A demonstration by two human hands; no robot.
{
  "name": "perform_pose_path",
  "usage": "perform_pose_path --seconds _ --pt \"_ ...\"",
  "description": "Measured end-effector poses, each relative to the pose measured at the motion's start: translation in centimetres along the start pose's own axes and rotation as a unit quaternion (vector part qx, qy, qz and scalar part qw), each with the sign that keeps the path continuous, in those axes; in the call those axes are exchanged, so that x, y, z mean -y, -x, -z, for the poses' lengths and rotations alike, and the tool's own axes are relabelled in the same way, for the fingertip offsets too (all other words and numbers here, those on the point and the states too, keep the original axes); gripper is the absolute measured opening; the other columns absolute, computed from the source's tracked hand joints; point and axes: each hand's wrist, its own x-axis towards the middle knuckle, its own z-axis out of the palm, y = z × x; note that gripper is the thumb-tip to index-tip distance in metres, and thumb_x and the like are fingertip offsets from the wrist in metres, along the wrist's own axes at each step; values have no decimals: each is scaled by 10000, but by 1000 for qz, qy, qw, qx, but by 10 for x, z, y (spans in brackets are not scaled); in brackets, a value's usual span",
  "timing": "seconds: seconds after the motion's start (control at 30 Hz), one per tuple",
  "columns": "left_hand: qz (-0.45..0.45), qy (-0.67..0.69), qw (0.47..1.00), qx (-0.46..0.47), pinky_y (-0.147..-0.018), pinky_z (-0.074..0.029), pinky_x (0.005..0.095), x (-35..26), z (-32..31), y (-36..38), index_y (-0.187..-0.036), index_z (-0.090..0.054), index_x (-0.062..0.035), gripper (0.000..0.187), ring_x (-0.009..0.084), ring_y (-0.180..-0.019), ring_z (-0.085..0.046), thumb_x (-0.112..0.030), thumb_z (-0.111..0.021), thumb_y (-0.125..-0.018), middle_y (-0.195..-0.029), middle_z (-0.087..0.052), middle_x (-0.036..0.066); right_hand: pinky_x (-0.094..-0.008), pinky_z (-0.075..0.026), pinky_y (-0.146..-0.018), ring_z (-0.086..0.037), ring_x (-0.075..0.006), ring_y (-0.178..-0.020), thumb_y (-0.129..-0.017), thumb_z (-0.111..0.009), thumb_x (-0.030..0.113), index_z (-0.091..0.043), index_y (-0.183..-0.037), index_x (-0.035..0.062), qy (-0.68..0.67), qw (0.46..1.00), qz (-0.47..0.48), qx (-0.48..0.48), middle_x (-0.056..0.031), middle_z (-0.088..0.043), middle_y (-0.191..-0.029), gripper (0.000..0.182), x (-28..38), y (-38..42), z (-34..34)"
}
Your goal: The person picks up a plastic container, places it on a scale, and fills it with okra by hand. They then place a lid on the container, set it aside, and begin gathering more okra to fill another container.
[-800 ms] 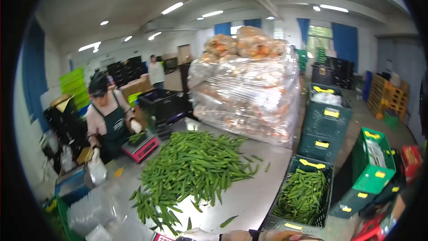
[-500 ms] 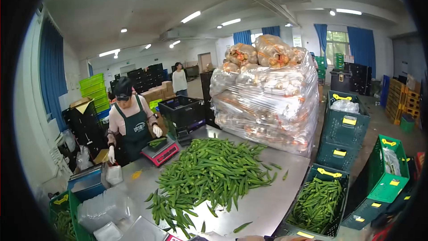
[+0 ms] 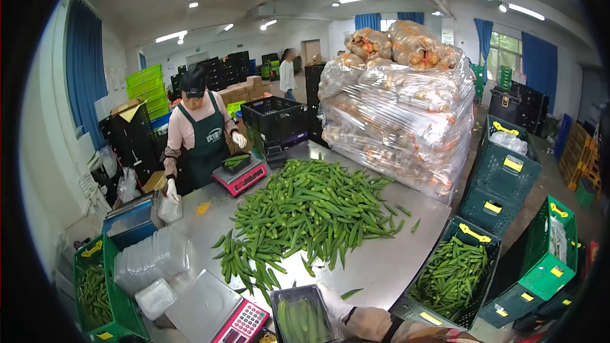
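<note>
My right hand (image 3: 335, 303), in a white glove, grips the right side of a black tray of okra (image 3: 301, 319) at the bottom middle. The okra looks hazy, as if under clear plastic. My left hand is out of view. Beside the tray on the left is a red scale (image 3: 244, 322) with a keypad and a flat metal plate. A large heap of loose okra (image 3: 311, 209) lies on the steel table (image 3: 375, 263) beyond the tray. One okra pod (image 3: 351, 293) lies just past my right hand.
Across the table a co-worker (image 3: 202, 128) in an apron stands by another red scale (image 3: 240, 176) bearing a tray of okra. Clear plastic containers (image 3: 152, 259) sit at left. Okra crates (image 3: 108, 286) (image 3: 454, 273) flank the table. A wrapped pallet of sacks (image 3: 397, 121) stands behind.
My right hand and the tray of okra have come into view at the bottom. The view has tilted down and shifted left. The co-worker's hand has reached the clear containers.
</note>
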Motion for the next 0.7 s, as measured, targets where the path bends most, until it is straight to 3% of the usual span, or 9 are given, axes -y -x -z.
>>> perform_pose_path --seconds 0.07,0.1,0.17,0.23,0.3,0.37,0.4,0.47,0.7 --pt "-7 -10 1000 13 -645 -465 306 -7 2 -3 -973 -613 -52 161 184 -784 -567 -208 -602 -937 -773 -592 54 -288 -508 -674 -597 -129 -722 -1006 -476 312 -662 -1029 -2 14 999 27 -36 -32 -671 -883 366 -10 -28 13" --pt "-179 -316 931 -14 -696 -482 334 48 18 -27 -1037 -622 -54 224 174 -824 -586 -250 -617 -929 -843 -619 56 -289 -494 -666 -577 -120 -707 -1000 -494 320 -667 -1021 -12 21 998 40 -54 -28 -665 -866 375 -17 -33 16" --pt "-52 -23 997 -43 -762 -513 370 62 7 -37 -1016 -602 -54 146 204 -936 -604 -175 -594 -936 -971 -629 91 -265 -472 -698 -556 -100 -783 -994 -512 304 -668 -1048 3 50 992 75 -90 -6 -651 -926 343 0 -15 3" --pt "63 281 953 -92 -828 -545 406 51 -5 -32 -995 -582 -54 71 233 -1048 -622 -101 -571 -942 -1099 -639 126 -273 -498 -749 -586 -117 -830 -993 -513 304 -636 -1127 26 110 978 151 -97 -19 -642 -1005 333 11 1 -8" --pt "-16 297 945 -136 -698 -530 291 24 -20 -30 -971 -572 -57 57 147 -775 -598 -107 -578 -944 -881 -597 44 -304 -525 -792 -616 -143 -874 -997 -491 326 -593 -1189 43 -10 993 117 -26 -34 -638 -1061 357 33 23 -37" --pt "-109 137 975 -136 -639 -471 269 20 -10 -36 -982 -579 -76 67 101 -728 -519 -116 -602 -934 -875 -550 5 -336 -547 -815 -638 -168 -913 -1005 -457 353 -560 -1227 58 -100 991 78 30 -53 -639 -1089 384 62 51 -72" --pt "-323 -245 901 -156 -643 -446 240 4 -8 -37 -1011 -581 -63 90 66 -747 -494 -120 -588 -942 -902 -546 0 -336 -551 -791 -640 -172 -904 -1010 -435 370 -572 -1205 55 -132 985 67 84 -61 -645 -1077 395 51 30 -63" --pt "-178 141 965 -133 -674 -426 220 -15 -26 -23 -1129 -544 -38 177 67 -787 -500 -47 -533 -952 -959 -564 16 -343 -554 -763 -644 -189 -890 -1014 -402 397 -592 -1157 51 -112 988 68 83 -78 -655 -1043 420 41 29 -48" --pt "-116 383 912 -91 -883 -467 378 -17 -30 -29 -941 -573 -90 53 97 -844 -523 -52 -542 -961 -878 -540 -16 -396 -534 -820 -628 -256 -924 -1002 -334 465 -574 -1163 48 -67 994 84 23 -119 -629 -1065 508 73 56 -79"
